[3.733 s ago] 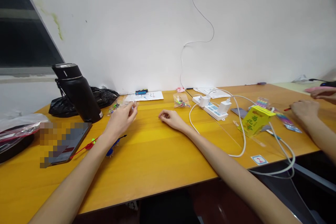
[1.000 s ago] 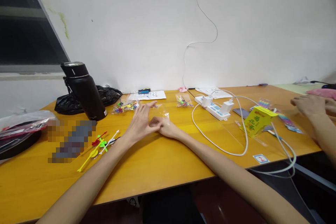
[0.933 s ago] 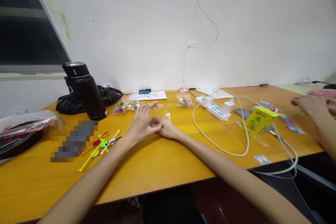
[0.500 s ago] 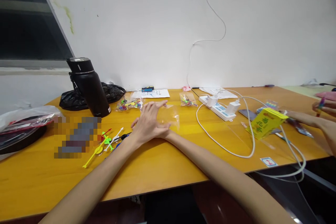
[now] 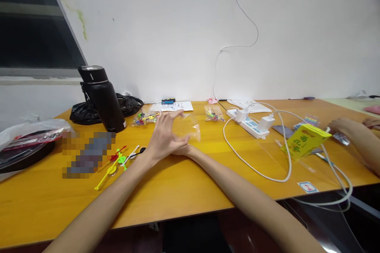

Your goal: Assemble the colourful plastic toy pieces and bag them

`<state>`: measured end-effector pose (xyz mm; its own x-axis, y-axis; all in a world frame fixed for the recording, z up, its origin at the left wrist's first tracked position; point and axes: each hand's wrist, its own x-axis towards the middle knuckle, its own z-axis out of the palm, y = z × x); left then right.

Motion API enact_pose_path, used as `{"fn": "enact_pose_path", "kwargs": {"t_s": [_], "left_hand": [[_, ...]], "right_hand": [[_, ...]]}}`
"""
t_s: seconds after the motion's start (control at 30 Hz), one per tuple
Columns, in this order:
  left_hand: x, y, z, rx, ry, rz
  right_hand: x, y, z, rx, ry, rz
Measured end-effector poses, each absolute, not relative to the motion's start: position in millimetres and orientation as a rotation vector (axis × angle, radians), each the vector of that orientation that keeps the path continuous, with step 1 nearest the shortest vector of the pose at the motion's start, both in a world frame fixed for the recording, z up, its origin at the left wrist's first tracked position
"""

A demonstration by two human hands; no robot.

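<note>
My left hand (image 5: 164, 136) is raised a little over the yellow table (image 5: 178, 182), fingers stretched forward and thumb to the right. Its fingertips and thumb hold the edge of a small clear plastic bag (image 5: 192, 127). My right hand (image 5: 181, 151) lies under and behind the left one. Only its wrist shows and its fingers are hidden. Several loose coloured plastic picks (image 5: 118, 161) lie on the table just left of my left wrist.
A black bottle (image 5: 102, 99) and a black bag (image 5: 86, 114) stand at the back left. Small bags of picks (image 5: 145, 118) (image 5: 213, 113), a power strip (image 5: 247, 123) with white cables, and a yellow carton (image 5: 304, 142) are further right. Another person's hand (image 5: 341, 125) works at the far right.
My left hand came in from the far bag of picks to cover my right hand. The clear bag now lifts off the table. Loose picks now lie on the table at the left.
</note>
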<state>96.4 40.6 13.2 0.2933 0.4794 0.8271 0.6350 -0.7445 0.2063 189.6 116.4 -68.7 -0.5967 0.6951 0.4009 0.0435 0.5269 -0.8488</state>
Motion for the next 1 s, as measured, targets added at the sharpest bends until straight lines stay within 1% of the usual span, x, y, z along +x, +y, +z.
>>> {"fn": "enact_pose_path", "kwargs": {"t_s": [0.13, 0.27, 0.33, 0.4, 0.5, 0.63, 0.7, 0.8, 1.0], "left_hand": [[95, 42, 14, -2.384, -1.03, -1.462], [94, 45, 13, -2.392, -1.035, -1.44], [94, 46, 12, -2.398, -1.04, -1.421], [93, 47, 10, -2.402, -1.051, -1.415], [94, 48, 9, -2.4, -1.08, -1.411], [94, 49, 6, -2.363, -1.139, -1.401], [94, 50, 5, -2.35, -1.186, -1.407], [95, 52, 1, -2.356, -1.276, -1.435], [93, 62, -9, -2.412, -1.391, -1.541]], "right_hand": [[202, 119, -61, -0.566, -2.032, 1.209], [230, 115, -49, -0.555, -1.857, 1.38], [249, 117, -45, -0.613, -1.756, 1.384], [266, 122, -42, -0.714, -1.624, 1.314], [284, 129, -31, -0.827, -1.388, 1.1], [295, 131, -8, -0.804, -1.196, 0.746], [296, 128, 0, -0.755, -1.141, 0.623], [294, 124, 4, -0.725, -1.112, 0.548], [292, 120, 7, -0.723, -1.03, 0.515]]}}
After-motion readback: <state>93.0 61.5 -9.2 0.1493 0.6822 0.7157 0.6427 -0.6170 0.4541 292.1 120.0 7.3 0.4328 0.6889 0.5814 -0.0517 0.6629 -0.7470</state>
